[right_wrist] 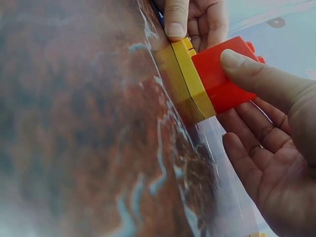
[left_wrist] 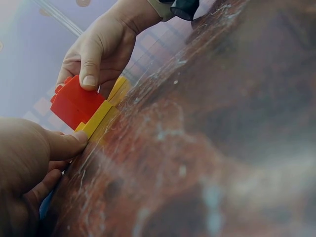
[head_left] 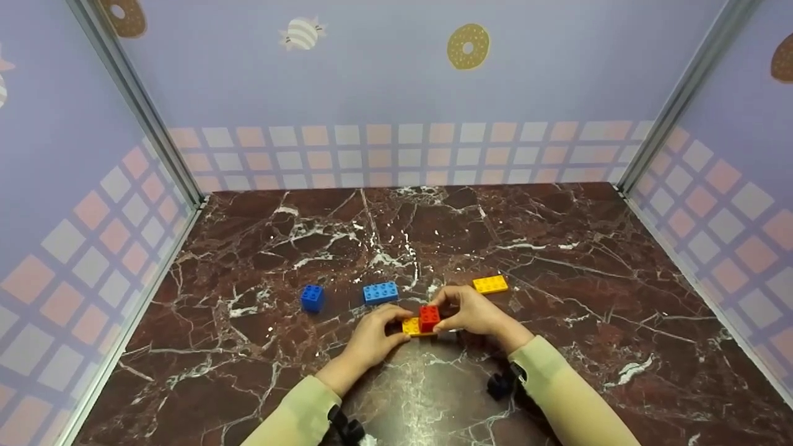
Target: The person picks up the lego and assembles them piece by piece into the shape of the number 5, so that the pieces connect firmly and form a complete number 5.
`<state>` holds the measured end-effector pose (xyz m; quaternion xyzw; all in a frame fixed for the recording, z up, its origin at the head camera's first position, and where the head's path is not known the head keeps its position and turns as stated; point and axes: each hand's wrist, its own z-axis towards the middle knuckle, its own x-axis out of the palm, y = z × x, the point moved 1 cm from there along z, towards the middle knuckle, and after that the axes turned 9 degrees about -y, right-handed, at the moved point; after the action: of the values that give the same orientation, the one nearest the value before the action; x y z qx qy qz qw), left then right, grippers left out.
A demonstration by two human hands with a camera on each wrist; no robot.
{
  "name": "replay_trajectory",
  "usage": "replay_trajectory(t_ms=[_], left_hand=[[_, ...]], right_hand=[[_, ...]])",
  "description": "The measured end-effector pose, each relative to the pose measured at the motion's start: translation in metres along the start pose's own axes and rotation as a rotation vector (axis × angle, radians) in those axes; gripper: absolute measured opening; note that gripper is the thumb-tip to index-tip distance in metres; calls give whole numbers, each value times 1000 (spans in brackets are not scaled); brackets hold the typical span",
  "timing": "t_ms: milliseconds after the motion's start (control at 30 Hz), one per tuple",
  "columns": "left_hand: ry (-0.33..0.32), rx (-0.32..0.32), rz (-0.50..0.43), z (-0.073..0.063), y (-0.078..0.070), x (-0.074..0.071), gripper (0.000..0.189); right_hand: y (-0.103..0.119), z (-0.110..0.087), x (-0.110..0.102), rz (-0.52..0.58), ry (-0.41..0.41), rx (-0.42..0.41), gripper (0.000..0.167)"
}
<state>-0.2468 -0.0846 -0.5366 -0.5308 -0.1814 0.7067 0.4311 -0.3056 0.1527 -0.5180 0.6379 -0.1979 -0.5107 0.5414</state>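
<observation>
My left hand (head_left: 372, 336) pinches the left end of a flat yellow brick (head_left: 410, 326) lying on the table. With thumb and fingers my right hand (head_left: 472, 311) grips a taller red brick (head_left: 429, 318), which sits over the right part of that yellow brick. In the left wrist view the red brick (left_wrist: 78, 104) stands on the yellow brick (left_wrist: 98, 118), and the left thumb presses the yellow end. The right wrist view shows the right thumb flat against the side of the red brick (right_wrist: 222, 74), above the yellow brick (right_wrist: 190, 79).
Beyond the hands lie a light blue brick (head_left: 380, 293) and, farther left, a dark blue brick (head_left: 312, 298). Another flat yellow brick (head_left: 490, 284) is just past the right hand. The marbled table (head_left: 248, 371) is bounded by patterned walls (head_left: 396, 93) at the back and sides.
</observation>
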Motion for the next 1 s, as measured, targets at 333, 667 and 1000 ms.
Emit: replay_trajectory(t_ms=[333, 667, 1000], left_hand=[[6, -4, -9, 0, 0, 1, 37], [-16, 39, -6, -1, -1, -2, 35], [-15, 26, -7, -1, -2, -2, 36]], right_hand=[[3, 0, -1, 12, 25, -13, 37], [3, 1, -3, 36, 49, -29, 39], [3, -1, -4, 13, 29, -20, 37]])
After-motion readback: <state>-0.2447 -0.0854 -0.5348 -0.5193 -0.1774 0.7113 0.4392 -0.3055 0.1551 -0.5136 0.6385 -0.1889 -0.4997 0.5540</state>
